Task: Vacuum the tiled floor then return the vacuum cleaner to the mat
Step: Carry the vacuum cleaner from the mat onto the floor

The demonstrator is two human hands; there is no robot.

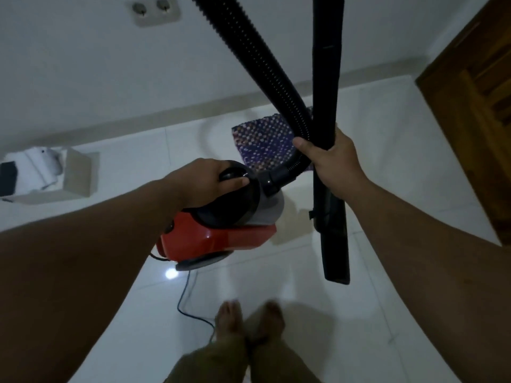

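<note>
We look down on a white tiled floor [387, 189] that shows no visible dirt, though the dim light and glare would hide fine dust, so we cannot confirm the vacuuming is finished. Judging by how things are held, we take it that it is, and that the return trip is under way.

Ahead, near the wall, lies the patterned purple mat [262, 146], partly covered in our view by the hose and our right hand. It carries nothing that we can see.

The red and black vacuum cleaner [221, 217] hangs in the air above the tiles, short of the mat, its shadow falling on the floor beneath. Its cord [184, 297] trails down and across the tiles toward our bare feet.

The ribbed hose [249, 64] and the rigid black wand [327, 78] rise out of the top of the frame, and the wand's lower end hangs clear of the floor.

Our left hand [201, 179] is clenched around the carrying handle on top of the body. Our right hand [330, 158] grips the wand, with the hose just beside the thumb.

What remains, we judge, is setting the machine on the mat, with the trailing cord a possible snag.
</note>
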